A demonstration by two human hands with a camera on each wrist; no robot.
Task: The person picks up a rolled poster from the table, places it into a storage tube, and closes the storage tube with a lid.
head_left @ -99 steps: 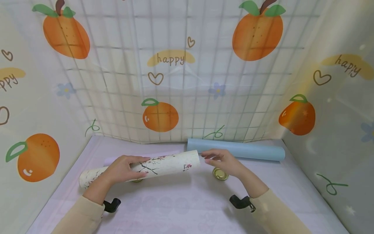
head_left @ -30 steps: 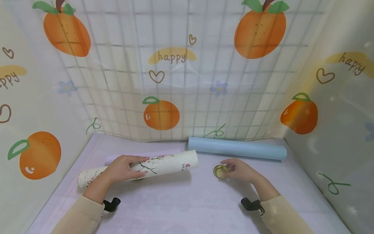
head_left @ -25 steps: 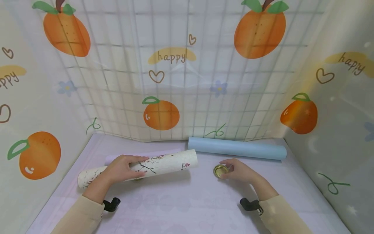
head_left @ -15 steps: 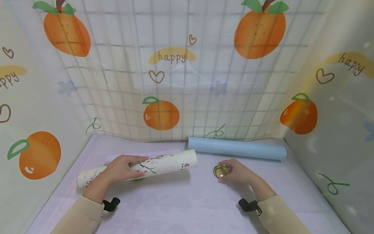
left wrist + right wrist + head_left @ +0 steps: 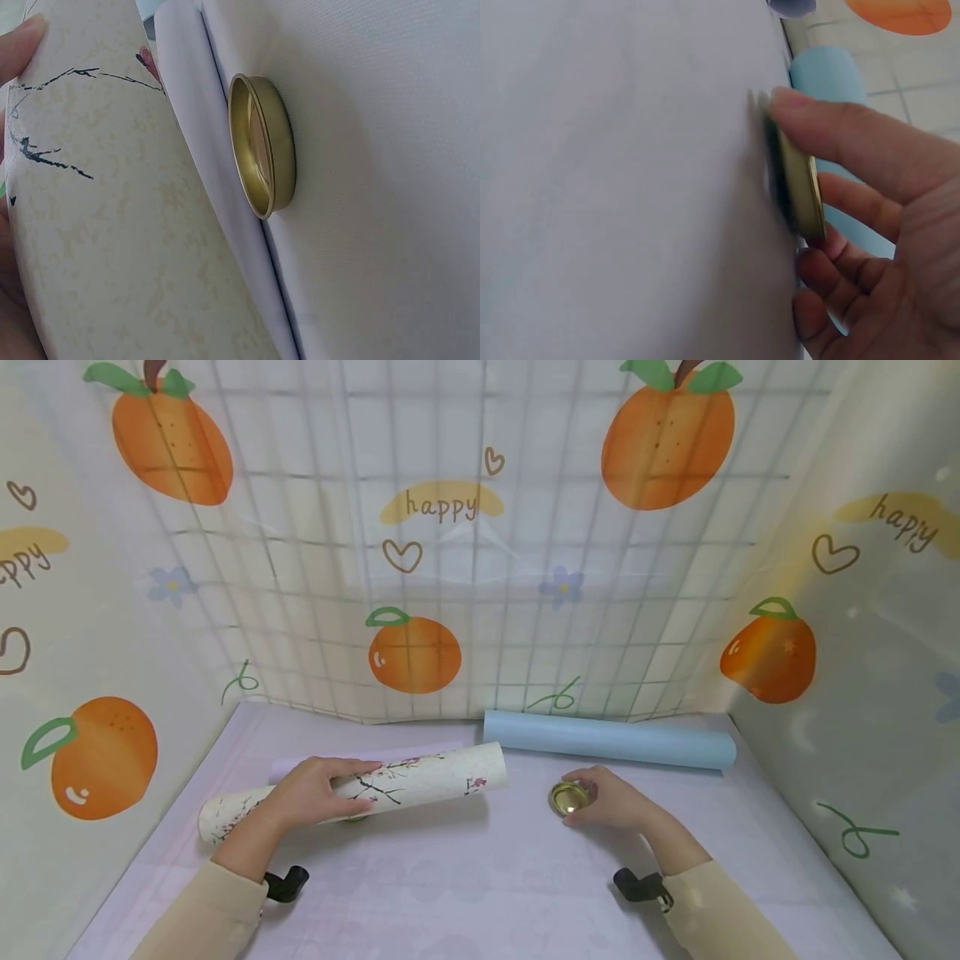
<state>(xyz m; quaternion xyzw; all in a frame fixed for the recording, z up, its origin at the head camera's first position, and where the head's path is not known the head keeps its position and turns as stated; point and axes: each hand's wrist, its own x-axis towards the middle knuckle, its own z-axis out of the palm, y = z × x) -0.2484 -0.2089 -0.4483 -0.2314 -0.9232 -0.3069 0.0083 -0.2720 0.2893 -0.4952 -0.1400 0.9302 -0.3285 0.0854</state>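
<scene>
In the head view a white tube printed with dark branches and pink blossoms lies slantwise, its right end lifted off the table. My left hand grips it near the middle, thumb at the front and fingers over the top. To the right of the tube, my right hand pinches a round gold metal lid by its edge. The right wrist view has this lid between thumb and fingers, tilted just above or on the cloth; I cannot tell which. A second gold lid rests on the cloth beside the white tube.
A light blue tube lies along the back right of the table. Behind the white tube is a lavender tube, mostly hidden. Printed curtains enclose the table at the back and both sides.
My right hand has moved from beside the white tube's right end down to the gold lid and pinched it. The lid has shifted slightly. My left hand keeps its grip on the tube.
</scene>
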